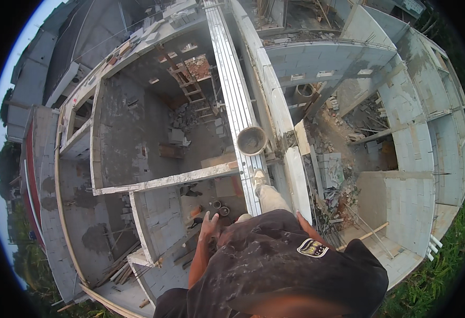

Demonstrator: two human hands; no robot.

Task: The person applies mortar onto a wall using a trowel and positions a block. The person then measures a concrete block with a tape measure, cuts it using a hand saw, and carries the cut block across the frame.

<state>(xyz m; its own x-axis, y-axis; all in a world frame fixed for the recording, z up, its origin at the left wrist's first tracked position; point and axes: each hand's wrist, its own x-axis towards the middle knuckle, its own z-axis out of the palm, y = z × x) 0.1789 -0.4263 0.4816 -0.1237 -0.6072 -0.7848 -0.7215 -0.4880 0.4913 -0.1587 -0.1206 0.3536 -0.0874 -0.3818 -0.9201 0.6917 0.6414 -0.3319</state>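
My left hand point(209, 224) is raised beside my body, over the room below, with its fingers apart and no held thing visible. My right hand point(300, 216) is at the top edge of the pale block wall point(297, 172) and seems to touch it; its fingers cannot be made out. Ahead of me a round, grey, mortar-stained bucket point(252, 152) stands on the long ribbed metal planks point(231, 79). One foot in a light shoe point(259, 177) is on the planks just behind the bucket.
Deep unroofed rooms drop away on both sides. A wooden ladder point(190, 87) leans in the left room. Rubble point(343, 183) and timber lie below on the right. A narrow concrete beam point(169, 180) runs left from the planks. Small buckets point(223, 211) stand on the floor below.
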